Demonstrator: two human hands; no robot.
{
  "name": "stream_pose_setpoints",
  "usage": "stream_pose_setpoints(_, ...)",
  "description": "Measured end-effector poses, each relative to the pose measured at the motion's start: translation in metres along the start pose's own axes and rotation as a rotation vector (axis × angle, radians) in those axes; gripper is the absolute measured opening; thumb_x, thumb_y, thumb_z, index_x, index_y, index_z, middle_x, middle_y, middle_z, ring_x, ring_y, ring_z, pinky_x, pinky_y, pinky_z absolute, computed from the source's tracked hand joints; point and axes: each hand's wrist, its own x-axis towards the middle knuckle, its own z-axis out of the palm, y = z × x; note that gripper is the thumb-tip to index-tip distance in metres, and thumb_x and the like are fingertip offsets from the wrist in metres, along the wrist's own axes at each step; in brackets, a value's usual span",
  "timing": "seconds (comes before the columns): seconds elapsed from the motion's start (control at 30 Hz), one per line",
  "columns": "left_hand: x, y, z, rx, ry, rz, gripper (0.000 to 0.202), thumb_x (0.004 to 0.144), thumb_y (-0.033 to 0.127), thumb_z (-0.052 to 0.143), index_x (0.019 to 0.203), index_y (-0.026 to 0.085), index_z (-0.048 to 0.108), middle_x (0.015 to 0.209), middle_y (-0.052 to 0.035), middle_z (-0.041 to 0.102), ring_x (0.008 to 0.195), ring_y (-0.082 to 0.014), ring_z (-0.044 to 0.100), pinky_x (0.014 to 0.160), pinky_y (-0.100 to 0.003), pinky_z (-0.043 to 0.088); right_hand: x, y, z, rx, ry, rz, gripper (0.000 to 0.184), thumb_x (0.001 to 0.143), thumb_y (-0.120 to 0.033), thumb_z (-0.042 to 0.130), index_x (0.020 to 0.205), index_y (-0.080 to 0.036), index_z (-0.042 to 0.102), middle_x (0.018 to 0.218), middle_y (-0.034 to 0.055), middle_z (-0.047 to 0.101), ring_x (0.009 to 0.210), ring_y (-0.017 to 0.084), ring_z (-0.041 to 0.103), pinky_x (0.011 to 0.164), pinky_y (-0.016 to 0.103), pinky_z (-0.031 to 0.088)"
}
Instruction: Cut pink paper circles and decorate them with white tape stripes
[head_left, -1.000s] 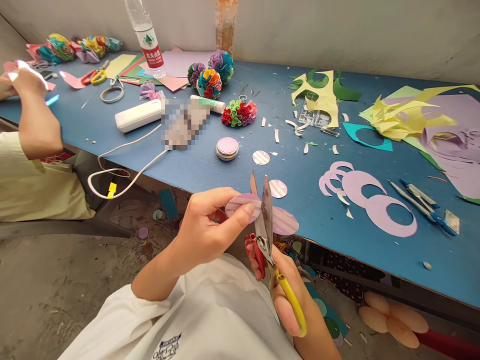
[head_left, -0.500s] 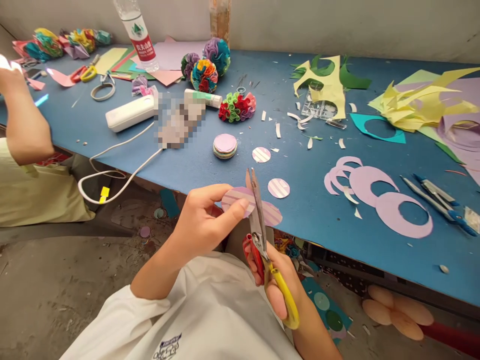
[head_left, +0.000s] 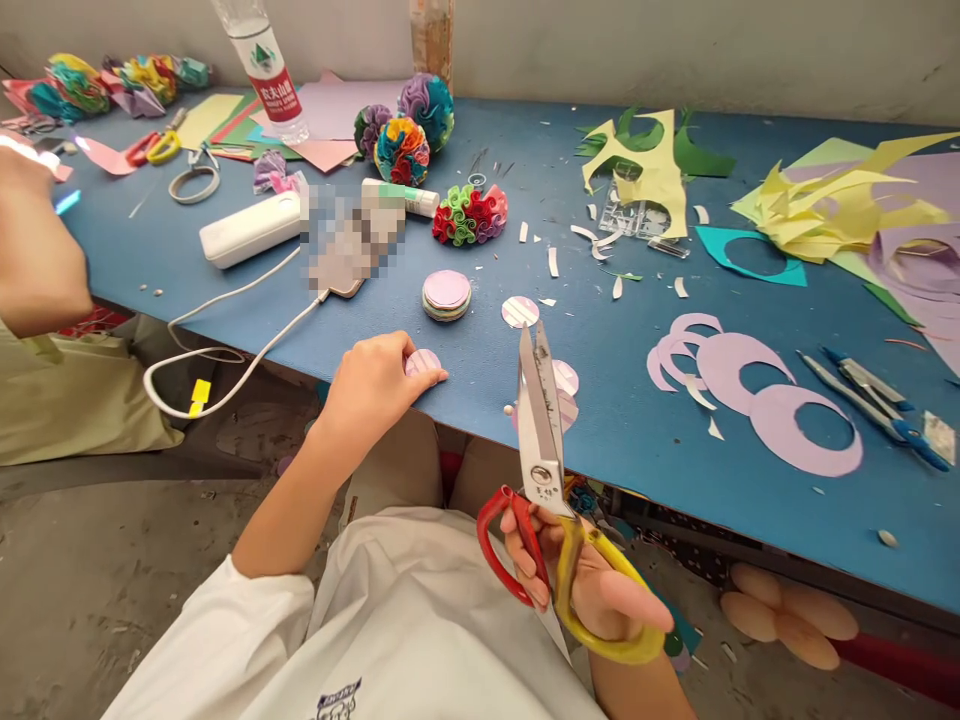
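My left hand [head_left: 371, 388] rests at the table's front edge, fingers closed on a small purple-and-white striped paper disc [head_left: 422, 363]. In my right hand [head_left: 577, 570] is a pair of scissors [head_left: 541, 475] with one red and one yellow handle, their blades slightly apart and pointing up and away. Behind the blades lie two striped discs, one [head_left: 564, 378] partly covered and another [head_left: 568, 412] mostly covered. A further striped disc [head_left: 520, 312] lies beyond the blade tips. To its left stands a stack of round paper discs [head_left: 447, 296], a purple one on top.
Purple paper offcuts [head_left: 806, 430] and blue-handled tools [head_left: 877, 405] lie to the right, yellow scraps [head_left: 817, 215] behind. A white power bank [head_left: 251, 230], cable, glue stick [head_left: 401, 197], curled-paper balls [head_left: 403, 150] and water bottle [head_left: 270, 85] stand left. Another person's arm [head_left: 37, 240] is at far left.
My left hand has moved left and down to the table with the disc, away from the blades. The scissors have shifted right and opened a little.
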Motion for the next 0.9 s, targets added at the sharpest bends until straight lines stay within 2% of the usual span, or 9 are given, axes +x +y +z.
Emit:
stream_pose_setpoints(0.1, -0.006, 0.001, -0.002, -0.001, 0.17, 0.075, 0.055, 0.069, 0.042, 0.08, 0.112, 0.016, 0.06, 0.108, -0.0109, 0.065, 0.092, -0.0261, 0.063, 0.065, -0.029, 0.043, -0.003, -0.006, 0.006, 0.058, -0.058, 0.007, 0.091, 0.026, -0.096, 0.058, 0.076, -0.02, 0.062, 0.054, -0.0043, 0.046, 0.029, 0.006, 0.03, 0.025, 0.023, 0.027)
stream_pose_setpoints(0.17, -0.014, 0.002, 0.001, -0.227, 0.18, 0.312, 0.052, 0.072, 0.038, 0.079, 0.116, 0.016, 0.06, 0.117, -0.0128, 0.064, 0.104, -0.0261, 0.062, 0.077, -0.032, 0.05, -0.005, -0.011, 0.012, 0.103, -0.061, 0.01, 0.088, 0.032, -0.096, 0.055, 0.076, -0.021, 0.063, 0.054, -0.0039, 0.046, 0.032, 0.005, 0.03, 0.027, 0.022, 0.028)
stream_pose_setpoints(0.23, -0.024, 0.006, 0.007, -0.573, 0.023, 0.589, 0.04, 0.078, 0.037, 0.074, 0.112, 0.017, 0.064, 0.116, -0.0119, 0.067, 0.109, -0.023, 0.063, 0.087, -0.031, 0.052, -0.006, -0.013, 0.018, 0.196, -0.13, -0.017, 0.09, 0.039, -0.097, 0.051, 0.082, -0.02, 0.065, 0.053, -0.0048, 0.045, 0.032, 0.004, 0.029, 0.029, 0.019, 0.03)
stream_pose_setpoints(0.3, -0.034, 0.012, 0.017, -0.935, -0.206, 0.701, 0.032, 0.084, 0.038, 0.068, 0.111, 0.02, 0.066, 0.117, -0.0101, 0.069, 0.111, -0.0203, 0.064, 0.089, -0.028, 0.054, -0.006, -0.013, 0.023, 0.288, -0.257, -0.057, 0.09, 0.048, -0.097, 0.047, 0.09, -0.019, 0.066, 0.051, -0.0063, 0.042, 0.032, 0.003, 0.029, 0.03, 0.018, 0.031)
stream_pose_setpoints(0.37, -0.04, 0.018, 0.028, -1.254, -0.388, 0.598, 0.03, 0.087, 0.04, 0.065, 0.111, 0.023, 0.067, 0.115, -0.0075, 0.07, 0.108, -0.0187, 0.066, 0.087, -0.026, 0.056, -0.005, -0.012, 0.027, 0.352, -0.359, -0.101, 0.09, 0.053, -0.095, 0.046, 0.094, -0.018, 0.066, 0.052, -0.0069, 0.039, 0.031, 0.003, 0.029, 0.028, 0.016, 0.03)
stream_pose_setpoints(0.43, -0.045, 0.025, 0.035, -1.482, -0.491, 0.402, 0.031, 0.08, 0.041, 0.072, 0.106, 0.023, 0.07, 0.107, -0.0053, 0.073, 0.1, -0.0187, 0.069, 0.083, -0.027, 0.058, -0.004, -0.011, 0.031, 0.365, -0.386, -0.109, 0.089, 0.054, -0.094, 0.047, 0.095, -0.018, 0.066, 0.053, -0.007, 0.039, 0.031, 0.002, 0.027, 0.027, 0.016, 0.028)
stream_pose_setpoints(0.57, -0.049, 0.032, 0.038, -1.623, -0.533, 0.15, 0.035, 0.061, 0.039, 0.087, 0.085, 0.018, 0.073, 0.081, -0.0026, 0.075, 0.076, -0.0179, 0.071, 0.069, -0.029, 0.061, -0.004, -0.01, 0.035, 0.361, -0.349, -0.034, 0.087, 0.048, -0.093, 0.053, 0.091, -0.018, 0.065, 0.05, -0.0081, 0.037, 0.032, 0.004, 0.026, 0.028, 0.018, 0.026)
stream_pose_setpoints(0.7, -0.05, 0.034, 0.037, -1.636, -0.518, 0.089, 0.033, 0.065, 0.046, 0.082, 0.077, 0.016, 0.073, 0.072, -0.0023, 0.073, 0.065, -0.0166, 0.069, 0.054, -0.026, 0.059, -0.006, -0.005, 0.033, 0.483, -0.491, -0.052, 0.094, 0.054, -0.094, 0.048, 0.101, -0.014, 0.063, 0.056, -0.0072, 0.04, 0.035, 0.002, 0.028, 0.029, 0.016, 0.025)
stream_pose_setpoints(0.9, -0.049, 0.032, 0.037, -1.554, -0.259, 0.113, 0.019, 0.075, 0.034, 0.076, 0.074, 0.016, 0.07, 0.064, 0.0014, 0.067, 0.054, -0.0082, 0.061, 0.052, -0.018, 0.055, -0.015, -0.003, 0.021, 0.435, -0.642, -0.118, 0.096, 0.063, -0.097, 0.024, 0.101, -0.015, 0.055, 0.063, -0.0042, 0.042, 0.038, 0.004, 0.028, 0.031, 0.017, 0.026)
